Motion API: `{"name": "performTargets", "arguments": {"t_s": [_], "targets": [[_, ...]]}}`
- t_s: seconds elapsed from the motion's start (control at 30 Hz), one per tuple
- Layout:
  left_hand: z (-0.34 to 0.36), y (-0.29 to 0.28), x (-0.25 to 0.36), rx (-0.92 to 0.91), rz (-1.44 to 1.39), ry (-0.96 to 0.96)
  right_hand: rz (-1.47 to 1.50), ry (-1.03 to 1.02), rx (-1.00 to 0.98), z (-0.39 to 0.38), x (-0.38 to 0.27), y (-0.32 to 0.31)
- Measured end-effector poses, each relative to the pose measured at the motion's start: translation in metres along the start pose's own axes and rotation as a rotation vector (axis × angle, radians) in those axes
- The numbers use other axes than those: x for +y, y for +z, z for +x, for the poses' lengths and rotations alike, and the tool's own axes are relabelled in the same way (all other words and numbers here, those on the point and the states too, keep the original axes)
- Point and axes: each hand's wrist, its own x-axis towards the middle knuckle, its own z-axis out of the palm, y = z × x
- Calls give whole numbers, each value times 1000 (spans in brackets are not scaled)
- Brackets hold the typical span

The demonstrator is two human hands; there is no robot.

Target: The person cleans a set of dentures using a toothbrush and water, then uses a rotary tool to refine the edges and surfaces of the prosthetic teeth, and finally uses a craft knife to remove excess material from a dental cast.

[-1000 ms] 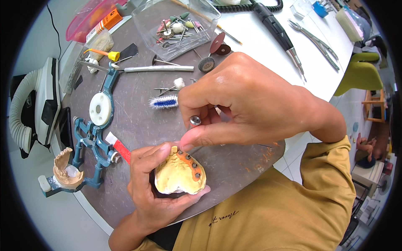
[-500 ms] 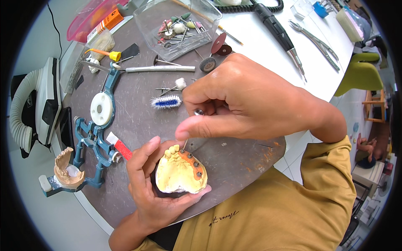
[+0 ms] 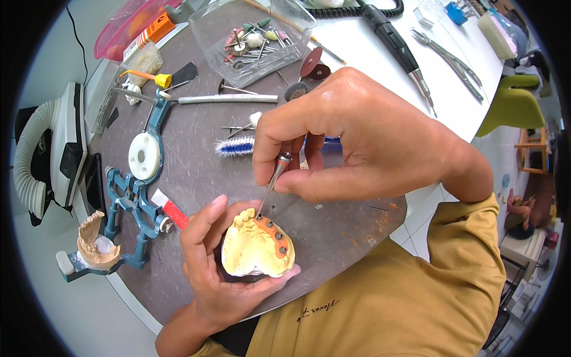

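Observation:
My left hand [image 3: 208,265] is closed round the sides of a yellow plaster dental model [image 3: 245,254]. The model has several plaster teeth at its far side and an orange gum-like strip [image 3: 285,239] along its right side, with several small dark metal implant pieces set in it. My right hand [image 3: 357,140] pinches a slim metal hand screwdriver [image 3: 275,180] between thumb and index finger. Its shaft slants down to the far end of the orange strip, beside the plaster teeth. The tip's exact contact is too small to make out.
A blue articulator [image 3: 135,193] with a tan cast [image 3: 95,244] stands left. Just beyond my right hand lies a blue-and-white brush [image 3: 234,146]. Farther back are a clear box [image 3: 250,74] of rotary bits, a black handpiece [image 3: 389,38] and metal pliers [image 3: 452,62].
My right hand's fingers have shifted and opened up around the screwdriver, so more of its handle and shaft shows. The model and my left hand have hardly moved.

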Motion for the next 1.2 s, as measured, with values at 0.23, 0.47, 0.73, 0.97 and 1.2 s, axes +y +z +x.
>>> {"name": "performTargets", "arguments": {"t_s": [0.23, 0.47, 0.73, 0.97, 1.2], "targets": [[-2, -2, 1, 3, 8, 10, -15, -25, 115, -1, -3, -9], [14, -34, 13, 152, 397, 157, -34, -27, 150, 0, -2, 4], [43, -25, 14, 173, 235, 7, 7, -10, 195, 1, -3, 11], [41, -14, 11, 213, -36, -234, -99, -86, 257, -1, -2, 15], [35, -9, 2, 224, -278, -243, -159, -96, 340, -5, -4, 12]]}}
